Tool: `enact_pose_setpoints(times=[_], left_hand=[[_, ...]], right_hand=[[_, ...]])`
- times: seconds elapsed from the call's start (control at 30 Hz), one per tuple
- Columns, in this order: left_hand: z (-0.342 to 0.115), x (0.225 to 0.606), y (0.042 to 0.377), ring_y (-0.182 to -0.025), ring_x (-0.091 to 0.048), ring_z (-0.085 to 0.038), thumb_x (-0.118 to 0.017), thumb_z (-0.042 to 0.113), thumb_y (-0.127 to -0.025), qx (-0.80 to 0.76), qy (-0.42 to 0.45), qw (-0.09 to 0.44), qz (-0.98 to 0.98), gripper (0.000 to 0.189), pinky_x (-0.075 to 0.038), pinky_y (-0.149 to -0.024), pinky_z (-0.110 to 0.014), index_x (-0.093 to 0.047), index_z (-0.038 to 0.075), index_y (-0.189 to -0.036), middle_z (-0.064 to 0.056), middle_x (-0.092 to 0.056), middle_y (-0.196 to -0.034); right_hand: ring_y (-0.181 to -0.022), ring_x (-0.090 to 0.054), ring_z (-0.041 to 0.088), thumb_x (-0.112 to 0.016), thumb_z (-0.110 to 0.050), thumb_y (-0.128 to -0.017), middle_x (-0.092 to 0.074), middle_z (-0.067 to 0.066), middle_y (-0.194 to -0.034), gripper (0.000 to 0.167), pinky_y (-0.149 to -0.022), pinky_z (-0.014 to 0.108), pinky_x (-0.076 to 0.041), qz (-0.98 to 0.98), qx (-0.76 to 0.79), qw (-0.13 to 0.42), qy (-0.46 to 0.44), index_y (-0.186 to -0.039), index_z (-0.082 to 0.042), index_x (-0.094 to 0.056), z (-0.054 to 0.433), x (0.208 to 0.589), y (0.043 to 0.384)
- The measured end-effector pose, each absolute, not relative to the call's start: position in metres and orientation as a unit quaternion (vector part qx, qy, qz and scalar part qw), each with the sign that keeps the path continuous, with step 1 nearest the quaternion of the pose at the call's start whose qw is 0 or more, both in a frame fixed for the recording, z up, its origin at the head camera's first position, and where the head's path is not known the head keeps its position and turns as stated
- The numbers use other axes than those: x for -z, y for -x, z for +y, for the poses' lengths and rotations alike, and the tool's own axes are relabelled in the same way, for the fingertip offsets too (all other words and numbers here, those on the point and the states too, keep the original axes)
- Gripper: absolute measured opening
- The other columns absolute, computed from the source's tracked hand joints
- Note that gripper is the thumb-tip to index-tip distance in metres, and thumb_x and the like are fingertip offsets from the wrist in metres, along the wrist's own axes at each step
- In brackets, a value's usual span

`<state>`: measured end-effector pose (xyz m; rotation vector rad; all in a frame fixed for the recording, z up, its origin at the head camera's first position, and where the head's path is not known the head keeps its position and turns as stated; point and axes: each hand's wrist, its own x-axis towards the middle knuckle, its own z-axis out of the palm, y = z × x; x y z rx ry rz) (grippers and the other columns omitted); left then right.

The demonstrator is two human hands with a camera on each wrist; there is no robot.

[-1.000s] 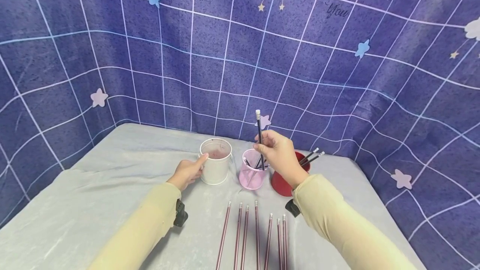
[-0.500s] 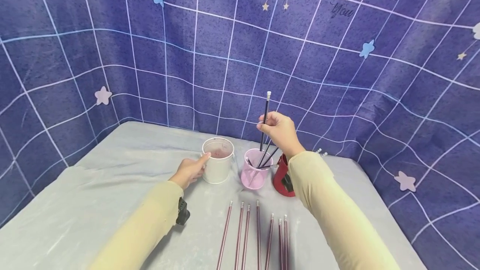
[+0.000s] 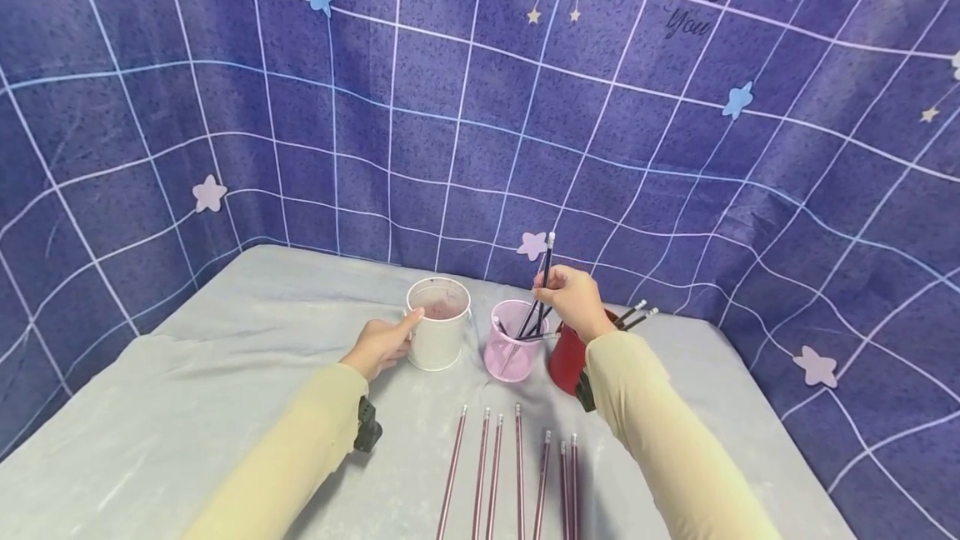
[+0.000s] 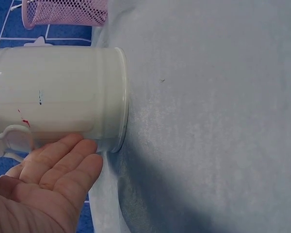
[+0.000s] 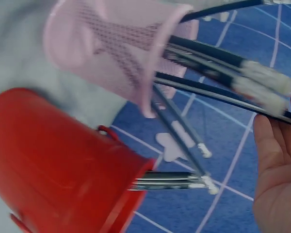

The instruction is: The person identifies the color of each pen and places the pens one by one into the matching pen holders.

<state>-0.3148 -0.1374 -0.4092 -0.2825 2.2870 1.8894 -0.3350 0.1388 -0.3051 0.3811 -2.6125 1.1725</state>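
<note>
My right hand [image 3: 573, 298] pinches a black pencil [image 3: 548, 252] with a white eraser end, held nearly upright over the pink mesh cup [image 3: 510, 357]. In the right wrist view this pencil [image 5: 208, 94] reaches into the cup, among several other black pencils [image 5: 208, 60]. At the left, the fairly straight fingers of my left hand [image 3: 382, 346] rest against the side of a white bucket [image 3: 437, 344], its thumb by the rim. The left wrist view shows the fingertips [image 4: 89, 162] at the bucket's wall, close to its handle bracket; the thumb is mostly hidden there.
Partly behind my right wrist stands a red bucket [image 3: 567, 361] with black pencils [image 3: 637, 317] sticking out. Several dark red pencils [image 3: 519, 473] lie in a row on the grey cloth [image 3: 285, 340] in front. A blue grid-patterned curtain [image 3: 420, 107] encloses the back and sides.
My right hand first lifted with the black pencil above the pink cup, then came down and slightly right, so its lower end is inside the cup. The left hand stays at the white bucket.
</note>
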Motion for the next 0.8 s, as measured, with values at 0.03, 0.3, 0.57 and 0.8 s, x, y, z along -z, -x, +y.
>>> enact_pose_setpoints(times=[0.03,0.3,0.57,0.8], left_hand=[[-0.137,0.409,0.315,-0.123,-0.046,-0.047,-0.051,0.049,-0.095,-0.633,0.094,0.081,0.765,0.078,-0.038,-0.104,-0.054,-0.042,-0.022,-0.126,-0.039,-0.048,-0.126],[-0.137,0.408,0.313,-0.124,-0.045,-0.046,-0.051,0.052,-0.095,-0.631,0.092,0.081,0.766,0.081,-0.037,-0.105,-0.054,-0.041,-0.021,-0.128,-0.038,-0.047,-0.128],[-0.136,0.410,0.316,-0.122,-0.047,-0.046,-0.054,0.050,-0.094,-0.642,0.093,0.076,0.757,0.080,-0.038,-0.104,-0.054,-0.042,-0.021,-0.126,-0.038,-0.049,-0.126],[-0.138,0.411,0.316,-0.123,-0.046,-0.046,-0.052,0.051,-0.095,-0.631,0.100,0.077,0.766,0.081,-0.038,-0.104,-0.053,-0.040,-0.022,-0.128,-0.038,-0.049,-0.126]], right_hand=[[-0.071,-0.059,0.011,-0.073,-0.002,-0.078,-0.069,0.003,-0.073,0.008,-0.073,0.029,-0.047,-0.898,-0.402,0.125,-0.129,-0.082,-0.003,-0.067,0.140,0.309,0.336],[-0.069,-0.053,0.012,-0.073,-0.003,-0.077,-0.065,0.000,-0.068,0.008,-0.065,0.026,-0.043,-0.907,-0.383,0.115,-0.133,-0.080,-0.003,-0.066,0.141,0.324,0.337],[-0.062,-0.046,0.010,-0.073,0.000,-0.077,-0.054,-0.004,-0.061,0.008,-0.058,0.023,-0.040,-0.909,-0.383,0.114,-0.123,-0.079,-0.001,-0.065,0.143,0.332,0.339],[-0.057,-0.051,0.012,-0.072,-0.001,-0.077,-0.060,0.001,-0.064,0.009,-0.053,0.022,-0.043,-0.910,-0.385,0.115,-0.106,-0.084,0.001,-0.067,0.150,0.329,0.341]])
